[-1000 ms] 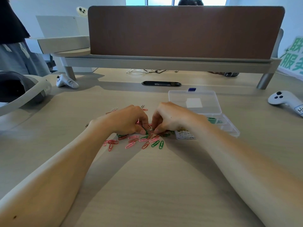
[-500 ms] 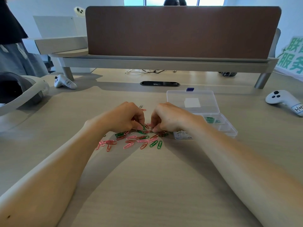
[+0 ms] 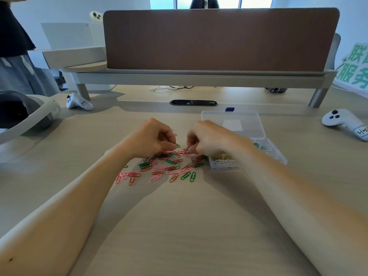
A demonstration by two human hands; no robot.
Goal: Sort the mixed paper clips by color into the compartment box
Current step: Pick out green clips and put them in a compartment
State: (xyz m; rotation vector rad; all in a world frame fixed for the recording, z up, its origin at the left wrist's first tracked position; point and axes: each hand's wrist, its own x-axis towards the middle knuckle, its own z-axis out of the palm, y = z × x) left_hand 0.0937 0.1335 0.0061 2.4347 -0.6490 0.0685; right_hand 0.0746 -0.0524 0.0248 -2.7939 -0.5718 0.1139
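— Far left?
— Grey-and-white headset (image 3: 25, 114) at the desk's edge. Just past it, a white controller (image 3: 78, 102) lying on the wood.

— Next over?
— Left hand (image 3: 151, 140), fingers curled, pinching a green clip (image 3: 176, 145) between thumb and forefinger, just above the heap.

— And the heap itself?
— Loose paper clips (image 3: 165, 166) in pink, red and green, scattered flat on the desk (image 3: 179, 226), below and between both hands, just left of the box.

— Right hand?
— Right hand (image 3: 209, 139), curled as well, nipping a single clip (image 3: 188, 149) at the fingertips. Colour hard to tell, reddish perhaps.

— The box?
— Clear compartment box (image 3: 278, 156), partly hidden behind the right wrist. Lid (image 3: 249, 120) folded open and lying flat behind. White clips (image 3: 223, 163) in the nearest compartment, green clips (image 3: 259, 146) in a farther one.

— Anything farther right?
— Second white controller (image 3: 342, 120), well apart from the box, near the desk's right edge.
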